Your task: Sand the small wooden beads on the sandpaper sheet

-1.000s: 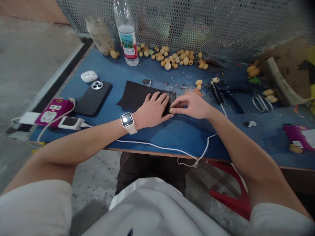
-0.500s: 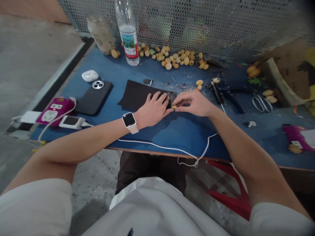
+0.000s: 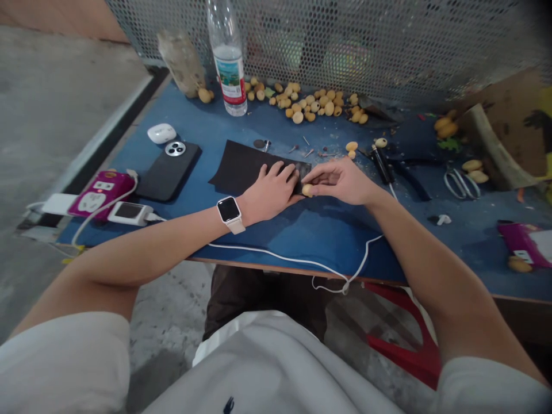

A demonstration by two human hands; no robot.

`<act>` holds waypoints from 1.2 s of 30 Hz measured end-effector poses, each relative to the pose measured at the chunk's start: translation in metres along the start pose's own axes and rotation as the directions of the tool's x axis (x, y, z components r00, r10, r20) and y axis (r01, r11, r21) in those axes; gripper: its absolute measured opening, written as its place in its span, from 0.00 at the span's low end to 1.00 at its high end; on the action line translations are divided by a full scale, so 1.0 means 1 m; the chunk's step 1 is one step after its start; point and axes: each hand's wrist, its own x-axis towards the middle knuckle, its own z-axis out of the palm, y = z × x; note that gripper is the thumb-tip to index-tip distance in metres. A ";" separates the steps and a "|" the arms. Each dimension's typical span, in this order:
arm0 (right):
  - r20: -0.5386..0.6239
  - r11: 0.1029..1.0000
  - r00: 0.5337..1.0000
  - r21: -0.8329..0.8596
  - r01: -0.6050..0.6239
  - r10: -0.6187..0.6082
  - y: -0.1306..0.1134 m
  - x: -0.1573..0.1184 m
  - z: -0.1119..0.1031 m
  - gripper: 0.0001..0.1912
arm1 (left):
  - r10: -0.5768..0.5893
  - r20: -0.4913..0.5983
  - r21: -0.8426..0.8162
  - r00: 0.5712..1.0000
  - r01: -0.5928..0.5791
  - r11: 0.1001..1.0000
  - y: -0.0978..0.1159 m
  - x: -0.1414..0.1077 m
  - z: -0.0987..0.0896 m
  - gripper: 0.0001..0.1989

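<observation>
My left hand point(image 3: 271, 187) lies flat on a sheet of black sandpaper point(image 3: 237, 165), its fingers spread and pressing the sheet to the blue table point(image 3: 328, 233). A white smartwatch point(image 3: 228, 210) sits on that wrist. My right hand point(image 3: 340, 183) pinches a small tan oval bead point(image 3: 307, 190) between thumb and fingertips, right at the sheet's near right corner. The fingers hide part of the bead. Just past my right hand, two similar beads point(image 3: 351, 149) lie on the table.
Many tan beads point(image 3: 310, 104) lie along the mesh fence point(image 3: 366, 46) beside a water bottle point(image 3: 228, 75). Pliers point(image 3: 407, 181) and scissors point(image 3: 462, 185) lie on the right. A phone point(image 3: 168, 172) and a pink power strip point(image 3: 101, 192) lie on the left.
My right hand has shifted the bead slightly rightward, from over the sandpaper to its corner. My left hand stays on the sheet, and the view has moved slightly.
</observation>
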 end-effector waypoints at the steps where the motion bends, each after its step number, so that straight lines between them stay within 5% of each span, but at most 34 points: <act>1: -0.003 1.000 1.000 -0.009 0.018 -0.018 -0.001 0.000 0.001 0.28 | 0.006 -0.007 -0.002 1.000 -0.006 1.000 -0.001 0.000 0.001 0.35; 23: -0.008 0.979 0.983 0.087 0.185 -0.185 0.024 0.009 -0.003 0.24 | 0.023 -0.056 0.052 0.998 -0.020 0.998 -0.003 -0.001 0.007 0.35; 36: 0.003 0.973 0.978 0.104 0.206 -0.208 0.019 0.008 0.002 0.21 | 0.020 -0.063 0.066 0.998 -0.016 0.998 -0.003 -0.001 0.008 0.34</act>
